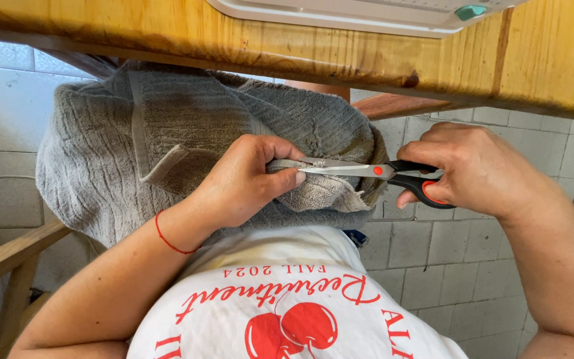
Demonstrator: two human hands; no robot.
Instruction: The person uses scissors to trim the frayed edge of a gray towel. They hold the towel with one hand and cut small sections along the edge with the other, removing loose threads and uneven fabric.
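A grey towel [121, 153] lies bunched on my lap under the edge of a wooden table. My left hand [244, 179] pinches a hemmed edge of the towel [313, 193] between thumb and fingers. My right hand [476, 166] grips black and red-handled scissors [373, 171], fingers through the loops. The silver blades point left and lie along the towel edge right at my left thumb. A thin red string circles my left wrist.
A varnished wooden table edge [300, 53] spans the top, with a white appliance [367, 13] on it. Pale floor tiles [433, 252] lie below. A wooden frame piece [8, 256] sits at the lower left. My white shirt with a red cherry print fills the bottom.
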